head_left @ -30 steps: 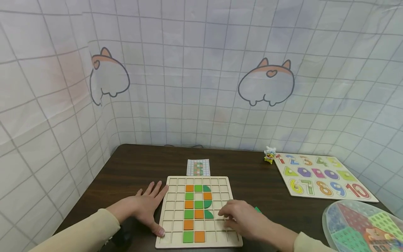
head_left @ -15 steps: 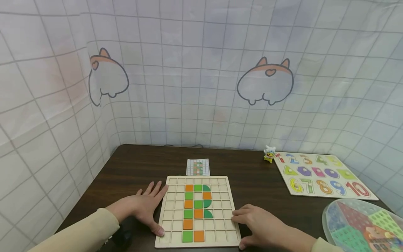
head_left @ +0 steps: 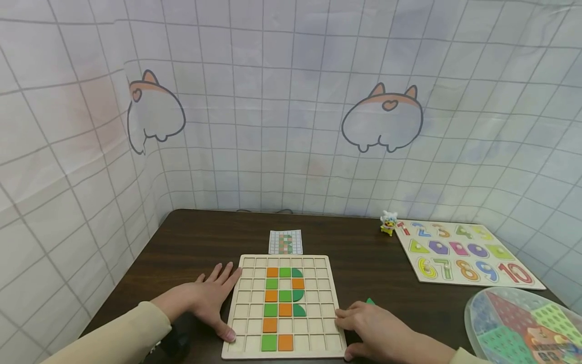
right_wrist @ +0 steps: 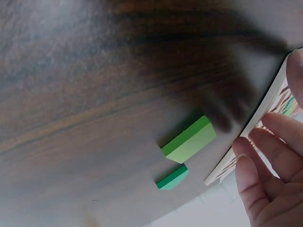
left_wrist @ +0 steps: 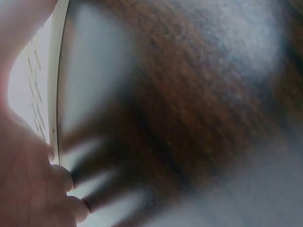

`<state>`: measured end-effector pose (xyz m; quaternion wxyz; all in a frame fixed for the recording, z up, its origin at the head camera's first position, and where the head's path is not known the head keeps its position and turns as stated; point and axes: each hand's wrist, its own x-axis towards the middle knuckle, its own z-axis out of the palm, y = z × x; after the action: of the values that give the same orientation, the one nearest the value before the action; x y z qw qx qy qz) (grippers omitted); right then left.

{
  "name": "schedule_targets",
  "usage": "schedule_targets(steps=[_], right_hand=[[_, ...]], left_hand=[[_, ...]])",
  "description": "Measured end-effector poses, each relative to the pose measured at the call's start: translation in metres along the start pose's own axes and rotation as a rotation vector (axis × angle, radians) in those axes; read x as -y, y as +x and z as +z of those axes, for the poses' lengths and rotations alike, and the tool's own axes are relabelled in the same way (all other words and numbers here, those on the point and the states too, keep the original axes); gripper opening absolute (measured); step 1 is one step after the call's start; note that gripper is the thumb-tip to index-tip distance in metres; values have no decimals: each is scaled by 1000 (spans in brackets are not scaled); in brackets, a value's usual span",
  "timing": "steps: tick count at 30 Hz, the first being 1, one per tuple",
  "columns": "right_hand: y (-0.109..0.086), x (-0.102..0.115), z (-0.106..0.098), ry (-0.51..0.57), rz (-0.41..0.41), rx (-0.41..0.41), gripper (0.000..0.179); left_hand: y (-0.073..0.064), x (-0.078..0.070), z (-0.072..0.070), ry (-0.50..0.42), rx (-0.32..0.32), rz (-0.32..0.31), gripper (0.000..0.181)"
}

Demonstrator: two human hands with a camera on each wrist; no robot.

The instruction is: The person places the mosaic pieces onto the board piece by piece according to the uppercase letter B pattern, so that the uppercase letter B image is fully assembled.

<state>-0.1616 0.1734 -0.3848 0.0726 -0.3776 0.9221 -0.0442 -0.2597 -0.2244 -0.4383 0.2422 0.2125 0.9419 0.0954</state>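
A wooden grid board (head_left: 318,326) lies on the dark table, bearing orange and green square tiles and several dark green rounded pieces. My left hand (head_left: 211,301) rests along its left edge, fingers spread and thumb on the rim. My right hand (head_left: 370,328) touches the right edge with fingertips and thumb, fingers loosely extended and holding no tile. In the right wrist view a light green tile (right_wrist: 189,142) and a smaller dark green piece (right_wrist: 173,178) lie on the table near that hand. In the head view the hand mostly hides them.
A small pattern card (head_left: 285,242) lies just beyond the board. Toward the back right are a little figurine (head_left: 388,223) and a number puzzle board (head_left: 464,255). A round game box (head_left: 523,323) sits at the right front. Grid-patterned cloth (head_left: 273,126) hangs behind the table.
My right hand has moved from above the board's right-hand squares out to its right edge. My left hand has stayed at the left edge. The tiles on the board look unchanged.
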Motion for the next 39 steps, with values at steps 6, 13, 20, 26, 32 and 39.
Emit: schedule_targets(steps=[6,13,20,26,32,39], right_hand=[[-4,-7,-3,80,-4,-54,50],[-21,-33,-14,132,61,-67,32],[-36,-82,16,205,17,-27,27],[-29,-138,79,242,-11,-25,39],[-27,-124,73,187,-36,-96,27],[-21,-110,67,182,60,-49,18]], left_hand=[[-1,-1,0,8,-4,-8,157],[-1,-4,-1,15,-3,-14,157],[0,-2,0,23,-2,-14,157],[1,-1,1,21,-2,-17,157],[1,-1,2,23,-7,-16,157],[1,0,2,21,-2,-13,156]])
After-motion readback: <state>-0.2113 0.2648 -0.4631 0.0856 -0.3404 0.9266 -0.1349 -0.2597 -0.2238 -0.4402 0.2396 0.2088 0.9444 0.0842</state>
